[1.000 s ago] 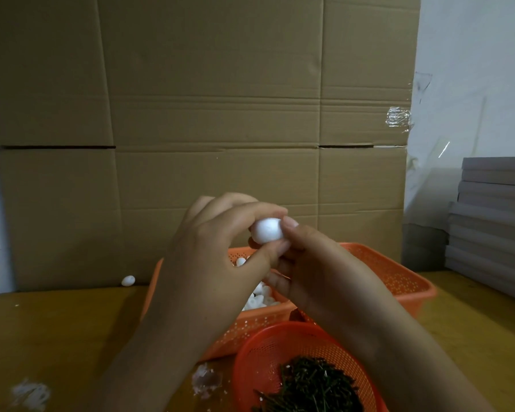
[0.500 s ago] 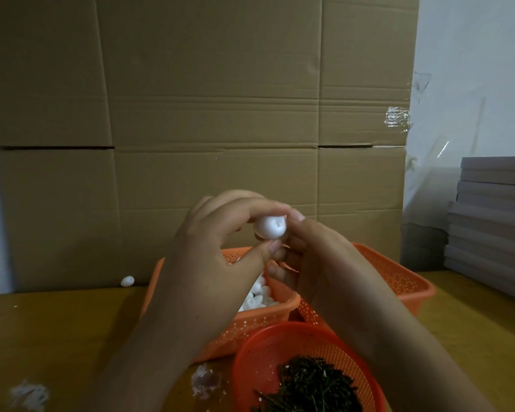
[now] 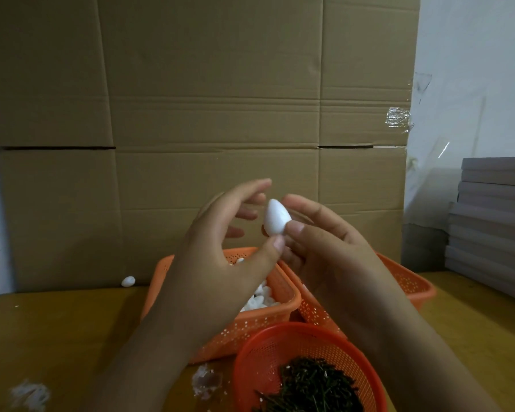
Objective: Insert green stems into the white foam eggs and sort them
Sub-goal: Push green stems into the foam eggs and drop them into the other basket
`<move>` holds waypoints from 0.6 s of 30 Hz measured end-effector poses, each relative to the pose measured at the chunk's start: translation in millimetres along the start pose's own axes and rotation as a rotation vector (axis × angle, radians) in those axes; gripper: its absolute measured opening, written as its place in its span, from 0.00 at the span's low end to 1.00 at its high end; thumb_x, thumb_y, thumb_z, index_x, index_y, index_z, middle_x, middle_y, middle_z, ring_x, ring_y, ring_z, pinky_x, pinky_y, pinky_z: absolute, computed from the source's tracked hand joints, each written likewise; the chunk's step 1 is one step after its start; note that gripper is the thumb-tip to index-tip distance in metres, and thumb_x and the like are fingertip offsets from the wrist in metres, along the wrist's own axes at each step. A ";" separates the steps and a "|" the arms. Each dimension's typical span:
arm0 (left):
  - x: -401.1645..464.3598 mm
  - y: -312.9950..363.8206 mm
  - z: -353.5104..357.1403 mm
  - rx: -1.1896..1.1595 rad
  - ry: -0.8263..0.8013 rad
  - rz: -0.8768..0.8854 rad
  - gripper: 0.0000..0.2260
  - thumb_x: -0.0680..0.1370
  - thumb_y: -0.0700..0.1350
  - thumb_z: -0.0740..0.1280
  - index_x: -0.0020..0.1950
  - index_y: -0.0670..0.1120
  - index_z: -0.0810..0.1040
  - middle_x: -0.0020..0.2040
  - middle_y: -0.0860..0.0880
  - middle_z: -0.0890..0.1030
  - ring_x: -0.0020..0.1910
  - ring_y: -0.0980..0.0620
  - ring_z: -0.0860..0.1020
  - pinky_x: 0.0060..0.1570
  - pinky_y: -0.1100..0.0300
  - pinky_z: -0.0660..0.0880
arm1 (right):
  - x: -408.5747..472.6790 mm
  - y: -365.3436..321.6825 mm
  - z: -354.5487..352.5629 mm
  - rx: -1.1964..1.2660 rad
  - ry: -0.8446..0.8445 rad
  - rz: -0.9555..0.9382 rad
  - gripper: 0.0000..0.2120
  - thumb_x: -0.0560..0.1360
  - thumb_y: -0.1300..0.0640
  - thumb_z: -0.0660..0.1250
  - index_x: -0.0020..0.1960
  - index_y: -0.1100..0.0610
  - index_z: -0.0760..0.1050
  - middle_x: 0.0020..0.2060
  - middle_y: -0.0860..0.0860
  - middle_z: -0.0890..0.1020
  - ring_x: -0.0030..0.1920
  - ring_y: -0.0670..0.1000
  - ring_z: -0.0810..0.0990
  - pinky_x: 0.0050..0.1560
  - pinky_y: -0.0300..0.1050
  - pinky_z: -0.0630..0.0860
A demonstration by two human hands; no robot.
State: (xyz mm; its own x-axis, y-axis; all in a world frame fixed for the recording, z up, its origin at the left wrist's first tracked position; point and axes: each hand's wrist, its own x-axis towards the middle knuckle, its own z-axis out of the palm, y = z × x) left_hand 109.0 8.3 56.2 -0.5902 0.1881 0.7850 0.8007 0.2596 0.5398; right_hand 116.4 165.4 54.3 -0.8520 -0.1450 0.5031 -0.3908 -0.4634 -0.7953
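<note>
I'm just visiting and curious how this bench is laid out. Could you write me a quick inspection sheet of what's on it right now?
Surface: brown table, with white foam crumbs near its front left.
Job's things: one white foam egg held up between both hands, no stem visible in it; more eggs in the left orange basket; green stems piled in the round orange basket; a second rectangular basket behind the right arm, contents hidden.
Clutter: a stray egg by the cardboard.
Hands: right hand pinches the egg; left hand has its thumb at the egg's lower end, fingers spread.
Cables: nothing seen.
Surroundings: cardboard wall; stacked grey boards on the right.
</note>
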 end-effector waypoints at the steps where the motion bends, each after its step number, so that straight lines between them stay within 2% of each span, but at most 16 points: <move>1: 0.3 -0.5 -1.2 -0.075 -0.018 -0.075 0.17 0.73 0.53 0.71 0.62 0.61 0.76 0.56 0.62 0.80 0.58 0.62 0.78 0.55 0.61 0.73 | -0.7 -0.3 0.6 -0.050 0.005 -0.033 0.18 0.68 0.64 0.70 0.58 0.58 0.78 0.52 0.56 0.84 0.51 0.52 0.83 0.56 0.45 0.78; 3: 0.8 -1.8 -2.9 -0.249 -0.059 -0.227 0.12 0.74 0.58 0.70 0.55 0.58 0.82 0.50 0.58 0.84 0.51 0.61 0.82 0.52 0.60 0.74 | -2.1 0.2 3.1 -0.151 0.015 -0.105 0.19 0.68 0.65 0.72 0.58 0.56 0.78 0.53 0.55 0.84 0.53 0.52 0.83 0.57 0.46 0.78; 6: 1.1 -2.3 -5.0 -0.450 -0.111 -0.394 0.15 0.70 0.60 0.66 0.49 0.53 0.84 0.42 0.49 0.85 0.39 0.54 0.82 0.42 0.59 0.77 | -3.4 3.3 7.1 -0.245 0.029 -0.217 0.19 0.67 0.68 0.71 0.57 0.58 0.77 0.51 0.54 0.84 0.53 0.49 0.83 0.51 0.39 0.79; 8: 1.7 -2.0 -6.4 -0.563 -0.144 -0.444 0.18 0.70 0.60 0.66 0.50 0.49 0.84 0.40 0.45 0.83 0.36 0.52 0.80 0.37 0.61 0.78 | -4.0 5.7 8.7 -0.384 0.023 -0.317 0.19 0.70 0.72 0.70 0.57 0.57 0.77 0.52 0.52 0.84 0.54 0.47 0.83 0.53 0.39 0.78; 10: 2.3 -2.7 -7.5 -0.608 -0.153 -0.461 0.20 0.69 0.59 0.67 0.51 0.46 0.84 0.40 0.44 0.82 0.36 0.51 0.80 0.35 0.62 0.77 | -4.8 7.0 9.4 -0.551 0.010 -0.408 0.19 0.72 0.70 0.71 0.57 0.53 0.77 0.53 0.49 0.83 0.57 0.47 0.81 0.56 0.41 0.77; 13: 1.7 -4.3 -7.6 -0.618 -0.166 -0.452 0.20 0.67 0.58 0.69 0.51 0.47 0.85 0.42 0.46 0.84 0.38 0.53 0.82 0.35 0.64 0.77 | -5.4 7.1 7.2 -0.661 0.017 -0.466 0.21 0.73 0.70 0.70 0.58 0.48 0.76 0.52 0.47 0.82 0.59 0.48 0.80 0.57 0.46 0.78; 18: 1.8 -5.7 -2.9 -0.630 -0.199 -0.404 0.17 0.69 0.47 0.71 0.57 0.48 0.83 0.51 0.49 0.86 0.48 0.56 0.84 0.38 0.68 0.77 | -5.7 5.4 5.3 -0.705 0.019 -0.505 0.22 0.73 0.72 0.67 0.57 0.47 0.76 0.51 0.46 0.82 0.59 0.49 0.79 0.54 0.42 0.78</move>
State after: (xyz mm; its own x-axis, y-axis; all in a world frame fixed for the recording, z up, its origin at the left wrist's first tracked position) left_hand 103.7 4.4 55.5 -0.8085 0.3754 0.4532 0.3912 -0.2324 0.8905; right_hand 121.0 159.1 48.9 -0.5215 -0.0505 0.8517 -0.8433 0.1827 -0.5055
